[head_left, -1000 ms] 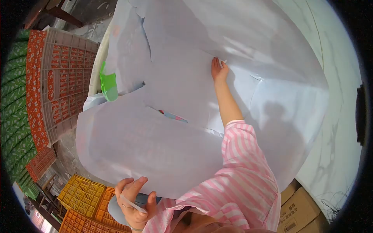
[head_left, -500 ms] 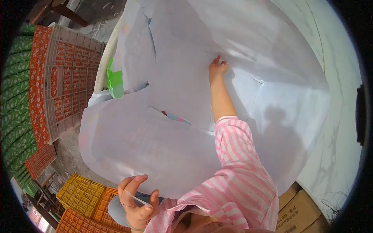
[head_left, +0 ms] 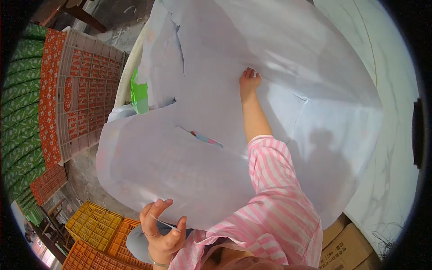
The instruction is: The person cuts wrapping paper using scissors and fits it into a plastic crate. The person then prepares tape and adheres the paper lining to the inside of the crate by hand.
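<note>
A large white sheet [head_left: 211, 99] with torn slits spreads in front of me, its surface creased and sloping up at the sides. My right hand [head_left: 250, 84] reaches out over its middle, fingers curled in against the sheet near a fold; whatever they pinch, if anything, is too small to make out. Close to my body at the lower left, my left hand [head_left: 161, 231] is raised with bent fingers. A thin white strip [head_left: 165, 223] runs between its fingers and thumb. Green tape [head_left: 139, 92] sticks to the sheet's left edge. Through one slit a coloured patch [head_left: 207, 139] shows.
On the left stands a pale plastic crate [head_left: 90, 90] with red patterned material behind its grid, beside green patterned fabric [head_left: 22, 103]. Yellow crates [head_left: 94, 225] and orange crates [head_left: 94, 257] sit lower left. A cardboard box [head_left: 348, 249] lies lower right, beside a white marbled surface [head_left: 387, 148].
My right hand has shifted slightly left, its fingers more curled. My left hand has risen a little, and the white strip in it looks more slanted. The view has turned slightly.
</note>
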Demonstrator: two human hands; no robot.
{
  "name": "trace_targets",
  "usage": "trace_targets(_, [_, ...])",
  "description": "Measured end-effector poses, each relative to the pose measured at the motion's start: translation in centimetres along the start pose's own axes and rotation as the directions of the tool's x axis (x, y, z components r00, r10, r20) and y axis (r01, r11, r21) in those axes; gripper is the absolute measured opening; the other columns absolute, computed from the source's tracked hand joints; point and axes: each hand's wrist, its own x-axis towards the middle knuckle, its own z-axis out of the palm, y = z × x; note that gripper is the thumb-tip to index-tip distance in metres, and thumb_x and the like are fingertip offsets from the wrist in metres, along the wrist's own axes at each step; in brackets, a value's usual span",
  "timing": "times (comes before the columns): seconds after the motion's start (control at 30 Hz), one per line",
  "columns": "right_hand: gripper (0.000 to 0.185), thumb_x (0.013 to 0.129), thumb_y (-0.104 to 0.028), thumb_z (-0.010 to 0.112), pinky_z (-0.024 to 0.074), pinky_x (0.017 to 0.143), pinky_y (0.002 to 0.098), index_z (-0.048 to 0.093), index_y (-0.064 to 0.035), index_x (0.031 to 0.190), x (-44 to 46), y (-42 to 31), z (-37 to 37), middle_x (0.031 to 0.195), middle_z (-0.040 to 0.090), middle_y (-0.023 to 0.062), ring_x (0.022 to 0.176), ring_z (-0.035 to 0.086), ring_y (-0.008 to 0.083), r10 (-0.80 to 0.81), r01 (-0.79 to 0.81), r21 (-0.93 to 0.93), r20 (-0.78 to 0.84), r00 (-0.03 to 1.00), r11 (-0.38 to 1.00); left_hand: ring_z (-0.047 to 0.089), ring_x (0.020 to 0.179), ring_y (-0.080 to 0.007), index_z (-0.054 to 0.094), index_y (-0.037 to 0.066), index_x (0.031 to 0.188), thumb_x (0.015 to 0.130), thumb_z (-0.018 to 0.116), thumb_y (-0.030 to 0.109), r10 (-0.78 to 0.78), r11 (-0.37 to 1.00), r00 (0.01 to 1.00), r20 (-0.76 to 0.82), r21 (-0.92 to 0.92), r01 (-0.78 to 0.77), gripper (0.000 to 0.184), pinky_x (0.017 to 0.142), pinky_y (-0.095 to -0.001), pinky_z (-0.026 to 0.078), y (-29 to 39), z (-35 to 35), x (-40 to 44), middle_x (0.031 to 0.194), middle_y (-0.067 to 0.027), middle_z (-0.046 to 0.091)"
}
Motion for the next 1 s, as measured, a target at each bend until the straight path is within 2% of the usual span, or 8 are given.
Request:
trace_targets(0.1, [0.036, 0.092, -0.029, 0.034, 0.0376, 0.095, 0.0342, 0.041, -0.0022, 0.115, -0.3, 0.6, -1.0, 0.117, 0.044, 0.0080, 0.111, 0.044, 0.0230, -0.029, 0.015, 0.138, 0.104, 0.994, 0.990, 0.058, 0.089, -0.0279, 0.038, 0.038, 0.128, 0.068, 0.068, -0.001, 0.010, 1.000, 1.000, -0.008, -0.006, -0.010, 0.078, 0.076, -0.0404, 0.043, 0.1, -0.1, 0.2, 0.125, -0.0155, 0.043])
trace_targets(0.2, [0.034, 0.091, -0.025, 0.034, 0.0411, 0.091, 0.0337, 0.042, -0.0016, 0.114, -1.1, 0.5, -1.8, 0.114, 0.046, 0.0091, 0.106, 0.046, 0.0222, 0.021, -0.032, 0.238, 0.049, 0.999, 0.971, 0.058, 0.090, -0.0280, 0.039, 0.038, 0.127, 0.068, 0.068, -0.002, 0.010, 1.000, 1.000, 0.000, 0.009, -0.010, 0.077, 0.077, -0.0405, 0.042, 0.2, -0.2, 0.4, 0.125, -0.0154, 0.042])
trace_targets(0.33, [0.029, 0.091, -0.021, 0.035, 0.0434, 0.089, 0.0331, 0.044, -0.0023, 0.111, -1.0, 0.7, -3.1, 0.111, 0.048, 0.0103, 0.102, 0.048, 0.0216, 0.003, -0.018, 0.216, 0.071, 0.997, 0.976, 0.058, 0.091, -0.0279, 0.040, 0.037, 0.127, 0.068, 0.068, -0.003, 0.015, 1.000, 1.000, 0.006, 0.008, -0.015, 0.077, 0.078, -0.0405, 0.042, 0.0, -0.2, 0.3, 0.126, -0.0153, 0.041])
trace_targets(0.4, [0.024, 0.092, -0.017, 0.037, 0.0453, 0.085, 0.0316, 0.047, -0.0021, 0.108, -1.1, 0.9, -3.5, 0.105, 0.050, 0.0102, 0.098, 0.050, 0.0211, -0.013, -0.001, 0.123, 0.109, 0.994, 0.992, 0.058, 0.091, -0.0280, 0.040, 0.037, 0.128, 0.068, 0.068, -0.003, 0.015, 1.000, 1.000, 0.006, 0.011, -0.015, 0.077, 0.079, -0.0405, 0.042, 0.0, 0.0, 0.3, 0.126, -0.0152, 0.040])
trace_targets(0.53, [0.021, 0.093, -0.013, 0.038, 0.0467, 0.079, 0.0294, 0.049, -0.0033, 0.107, -1.0, 0.5, -4.2, 0.100, 0.053, 0.0084, 0.093, 0.052, 0.0197, 0.039, -0.053, 0.099, 0.134, 0.990, 0.994, 0.058, 0.091, -0.0286, 0.038, 0.037, 0.129, 0.068, 0.068, -0.003, -0.002, 1.000, 1.000, 0.024, 0.005, 0.002, 0.079, 0.079, -0.0408, 0.041, 0.1, 0.0, 0.5, 0.127, -0.0157, 0.039])
trace_targets(0.6, [0.018, 0.094, -0.011, 0.039, 0.0475, 0.072, 0.0280, 0.050, -0.0059, 0.106, -0.6, 0.3, -5.3, 0.095, 0.056, 0.0059, 0.088, 0.054, 0.0181, 0.060, -0.084, 0.060, 0.325, 0.944, 0.995, 0.058, 0.091, -0.0288, 0.037, 0.037, 0.130, 0.068, 0.068, -0.003, -0.003, 1.000, 0.999, 0.035, 0.006, 0.002, 0.080, 0.080, -0.0409, 0.041, 0.2, 0.0, 0.5, 0.127, -0.0159, 0.039])
trace_targets(0.8, [0.016, 0.090, -0.004, 0.049, 0.0480, 0.066, 0.0255, 0.051, -0.0095, 0.105, -0.2, -0.5, -6.5, 0.092, 0.059, 0.0026, 0.077, 0.056, 0.0140, 0.087, -0.044, -0.180, 0.238, 0.967, 0.983, 0.059, 0.090, -0.0293, 0.036, 0.037, 0.131, 0.068, 0.068, -0.003, -0.004, 1.000, 1.000, 0.025, -0.002, 0.004, 0.081, 0.080, -0.0409, 0.039, -0.2, 0.2, 0.1, 0.129, -0.0172, 0.037])
trace_targets(1.0, [0.017, 0.091, 0.000, 0.047, 0.0524, 0.076, 0.0261, 0.053, -0.0064, 0.105, -1.4, -1.6, -7.4, 0.097, 0.060, 0.0059, 0.086, 0.060, 0.0158, 0.072, 0.025, -0.294, 0.317, 0.946, 0.956, 0.060, 0.088, -0.0293, 0.037, 0.036, 0.129, 0.068, 0.068, -0.002, -0.008, 1.000, 0.999, 0.031, 0.021, 0.008, 0.078, 0.081, -0.0411, 0.039, -0.1, 0.1, 0.3, 0.129, -0.0176, 0.037])
